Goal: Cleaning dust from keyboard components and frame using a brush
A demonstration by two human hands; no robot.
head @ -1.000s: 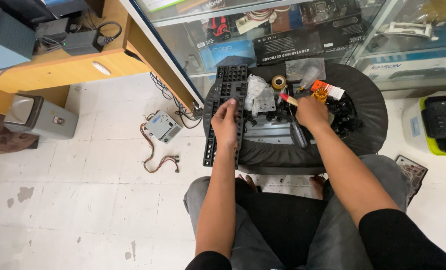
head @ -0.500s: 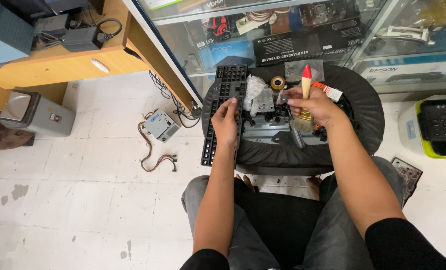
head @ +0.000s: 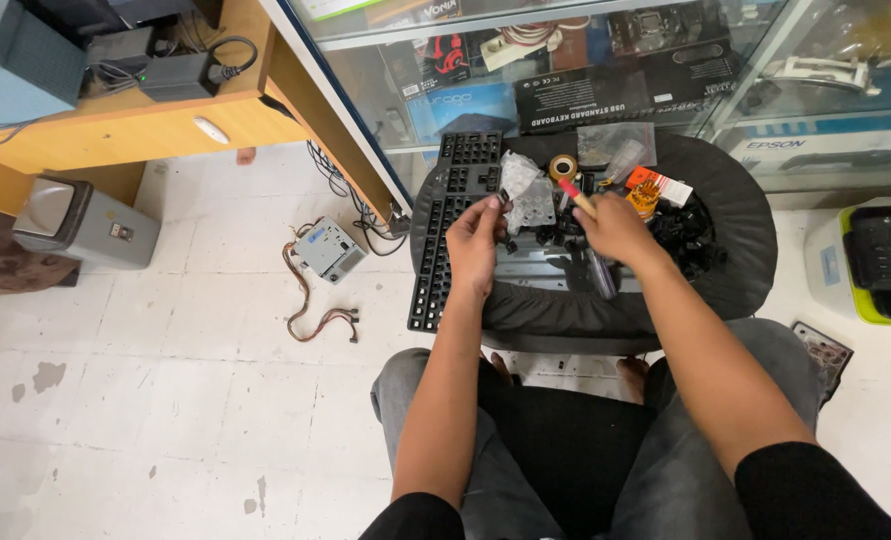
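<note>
A round black stool seat in front of my knees bears a black keyboard along its left side and a pile of dark parts. My left hand hovers over the keyboard's right edge and pinches a small dark piece next to a clear plastic bag. My right hand is closed on a brush with a wooden handle and a red tip, which points up and left toward a roll of brown tape. An orange and white small item lies just right of the brush.
A glass display case with boxes stands behind the stool. A wooden desk is at the upper left, a grey bin beneath it. A power supply with loose cables lies on the tiled floor. A black and green device sits at the right.
My right hand lifted the brush from the parts, held it upright, then tilted its red tip left. My left hand rose off the keyboard and now pinches a small piece.
</note>
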